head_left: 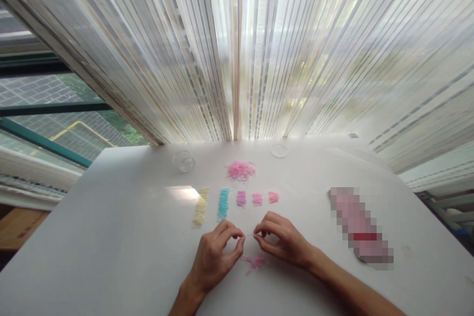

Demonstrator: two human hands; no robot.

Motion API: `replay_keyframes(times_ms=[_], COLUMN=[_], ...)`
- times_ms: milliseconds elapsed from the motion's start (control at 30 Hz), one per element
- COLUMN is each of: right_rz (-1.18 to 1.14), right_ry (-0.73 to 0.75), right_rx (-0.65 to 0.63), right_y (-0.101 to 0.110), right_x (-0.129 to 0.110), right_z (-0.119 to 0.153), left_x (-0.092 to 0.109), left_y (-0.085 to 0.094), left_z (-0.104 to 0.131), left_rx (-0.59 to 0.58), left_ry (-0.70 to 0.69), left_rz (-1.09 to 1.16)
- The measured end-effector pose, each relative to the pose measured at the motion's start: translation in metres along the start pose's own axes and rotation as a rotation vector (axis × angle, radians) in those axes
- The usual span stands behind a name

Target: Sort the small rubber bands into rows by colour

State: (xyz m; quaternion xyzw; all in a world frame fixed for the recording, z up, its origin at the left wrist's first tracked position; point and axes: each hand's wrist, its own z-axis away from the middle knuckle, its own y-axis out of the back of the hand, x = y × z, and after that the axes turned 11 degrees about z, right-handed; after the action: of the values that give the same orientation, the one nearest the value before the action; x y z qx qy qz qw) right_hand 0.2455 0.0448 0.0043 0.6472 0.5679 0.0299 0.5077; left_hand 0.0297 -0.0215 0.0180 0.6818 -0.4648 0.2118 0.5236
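Both hands pinch at the middle front of the white table (122,237), fingertips a short gap apart. A thin, pale pinkish strand (249,235) spans that gap, faint and possibly a small elastic band. My left hand (218,252) closes thumb and forefinger on one end. My right hand (283,239) pinches the other end. Just below the fingers lies a small loose cluster of pink strands (255,261). Beyond the hands are neat rows of similar pieces: a yellow row (201,207), a blue row (223,205), a purple group (241,199), a pink group (257,199) and a coral-pink group (273,197).
A larger pink heap (240,171) lies behind the rows. Clear round containers or lids (184,161) sit at the back left, and a clear disc (279,150) at the back centre. A blurred-out pink item (361,227) lies right. Striped curtains (237,49) hang along the far edge.
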Motion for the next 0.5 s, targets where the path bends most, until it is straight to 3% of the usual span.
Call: replay_keyframes(times_ms=[267, 500], right_rz=[0.006, 0.06], right_ry=[0.004, 0.028], right_rx=[0.09, 0.088], right_y=[0.002, 0.005], right_x=[-0.001, 0.0], right_z=[-0.001, -0.002], left_x=[0.002, 0.0], left_y=[0.002, -0.001], left_z=[-0.008, -0.013], left_rx=[-0.018, 0.005], left_ry=[0.001, -0.089], left_rz=[0.017, -0.03])
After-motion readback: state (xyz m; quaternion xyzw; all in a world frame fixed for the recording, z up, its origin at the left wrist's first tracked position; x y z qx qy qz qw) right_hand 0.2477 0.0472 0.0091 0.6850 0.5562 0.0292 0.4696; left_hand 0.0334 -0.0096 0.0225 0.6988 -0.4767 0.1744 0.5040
